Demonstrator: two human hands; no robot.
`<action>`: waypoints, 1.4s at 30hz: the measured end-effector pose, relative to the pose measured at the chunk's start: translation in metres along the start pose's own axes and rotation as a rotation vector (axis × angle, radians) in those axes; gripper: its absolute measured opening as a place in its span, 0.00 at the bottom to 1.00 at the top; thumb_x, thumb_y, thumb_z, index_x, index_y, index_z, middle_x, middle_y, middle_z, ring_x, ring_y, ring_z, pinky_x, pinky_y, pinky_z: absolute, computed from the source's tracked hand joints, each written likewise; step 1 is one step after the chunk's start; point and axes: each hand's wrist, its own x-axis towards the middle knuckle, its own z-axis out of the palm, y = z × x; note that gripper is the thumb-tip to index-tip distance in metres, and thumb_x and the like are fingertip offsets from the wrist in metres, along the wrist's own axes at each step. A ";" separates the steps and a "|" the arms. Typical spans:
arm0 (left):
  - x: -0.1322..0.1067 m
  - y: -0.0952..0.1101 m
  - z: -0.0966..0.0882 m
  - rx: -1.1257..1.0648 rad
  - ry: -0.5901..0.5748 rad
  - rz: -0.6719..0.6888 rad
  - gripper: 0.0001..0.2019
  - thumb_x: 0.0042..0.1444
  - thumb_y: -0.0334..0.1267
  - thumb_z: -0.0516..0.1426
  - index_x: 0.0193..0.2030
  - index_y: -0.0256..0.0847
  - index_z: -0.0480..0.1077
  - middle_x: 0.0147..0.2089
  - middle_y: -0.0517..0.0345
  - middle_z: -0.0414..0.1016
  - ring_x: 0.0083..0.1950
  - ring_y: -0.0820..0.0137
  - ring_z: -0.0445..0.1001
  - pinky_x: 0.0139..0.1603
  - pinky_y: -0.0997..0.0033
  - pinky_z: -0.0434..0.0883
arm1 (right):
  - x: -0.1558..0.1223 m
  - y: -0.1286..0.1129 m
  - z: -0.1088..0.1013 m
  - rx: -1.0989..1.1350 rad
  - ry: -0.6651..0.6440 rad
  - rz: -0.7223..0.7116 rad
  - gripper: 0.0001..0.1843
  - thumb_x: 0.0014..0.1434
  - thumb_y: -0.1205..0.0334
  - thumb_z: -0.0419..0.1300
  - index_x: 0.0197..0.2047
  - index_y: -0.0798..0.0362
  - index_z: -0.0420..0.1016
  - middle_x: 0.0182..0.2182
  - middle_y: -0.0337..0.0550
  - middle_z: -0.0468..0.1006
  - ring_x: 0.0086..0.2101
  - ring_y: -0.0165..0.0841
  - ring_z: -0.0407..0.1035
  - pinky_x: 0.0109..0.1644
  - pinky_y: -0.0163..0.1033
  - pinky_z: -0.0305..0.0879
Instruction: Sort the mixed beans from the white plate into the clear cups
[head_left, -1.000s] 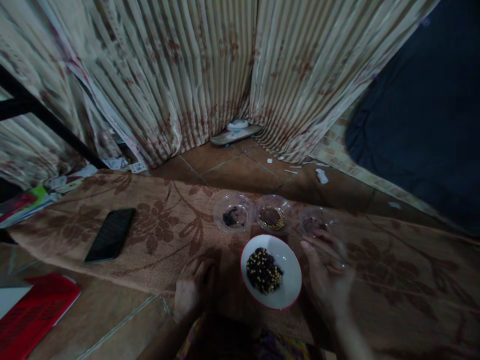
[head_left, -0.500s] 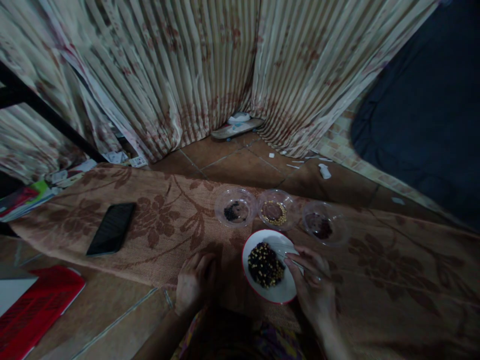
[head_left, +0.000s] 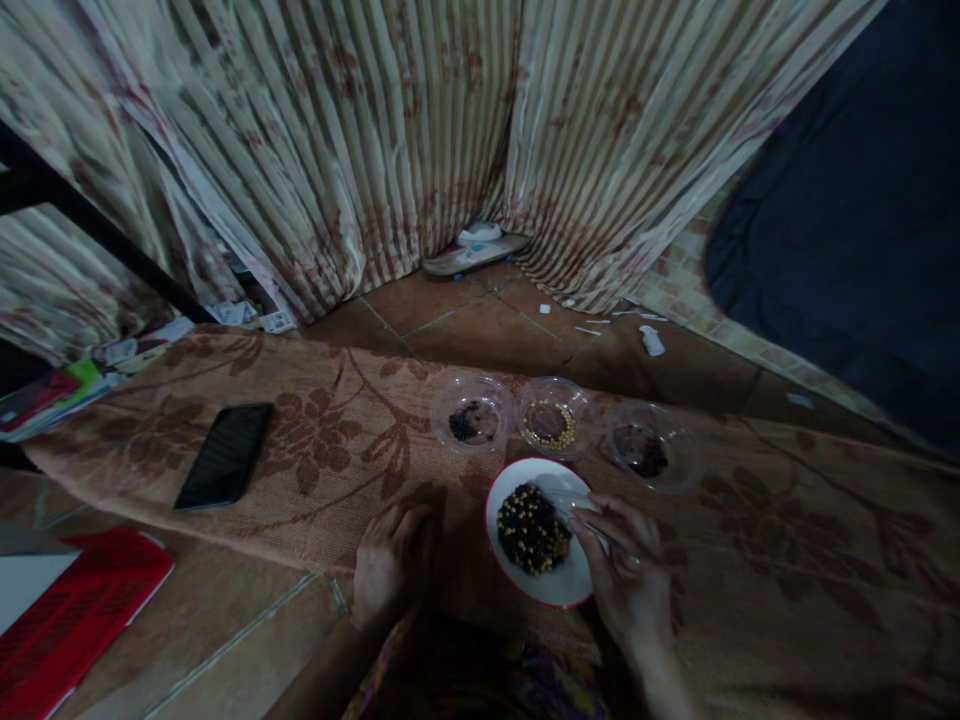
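Observation:
My right hand (head_left: 632, 575) pinches a pair of metal tweezers (head_left: 600, 520) over the right side of a white bowl (head_left: 577, 590) with a red rim. The tweezers' tips reach toward a pile of mixed black and yellow beans (head_left: 532, 530) in the bowl. Left of the bowl, my left hand (head_left: 391, 555) rests on the cloth with fingers curled in and nothing visible in them. Behind the bowl stand three clear plastic cups: one with black grains (head_left: 471, 422), one with yellow beans (head_left: 550, 424), one with dark red beans (head_left: 641, 450).
A patterned brown cloth (head_left: 315, 520) covers the table. On its left part lies a black phone (head_left: 225, 456). Beyond the far edge are a skateboard (head_left: 476, 257) on the tiled floor and striped curtains (head_left: 420, 120). A red object (head_left: 97, 600) sits at lower left.
Nearly everything stays put. The view shifts very slightly, while both hands, the tweezers and the bowl keep their places.

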 end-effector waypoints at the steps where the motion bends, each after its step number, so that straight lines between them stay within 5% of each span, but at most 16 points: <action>1: 0.000 0.000 0.000 0.000 -0.001 0.001 0.09 0.66 0.38 0.53 0.42 0.43 0.75 0.40 0.53 0.80 0.40 0.65 0.78 0.41 0.65 0.74 | 0.000 0.000 0.000 -0.002 0.001 -0.007 0.07 0.62 0.55 0.64 0.39 0.45 0.83 0.44 0.45 0.80 0.45 0.40 0.72 0.47 0.48 0.70; 42: -0.001 -0.001 0.001 -0.021 -0.002 0.012 0.08 0.66 0.37 0.54 0.44 0.43 0.75 0.42 0.54 0.80 0.42 0.65 0.78 0.45 0.65 0.74 | -0.004 0.001 -0.003 -0.011 -0.001 -0.032 0.05 0.63 0.58 0.64 0.40 0.45 0.83 0.45 0.44 0.80 0.46 0.39 0.70 0.46 0.46 0.69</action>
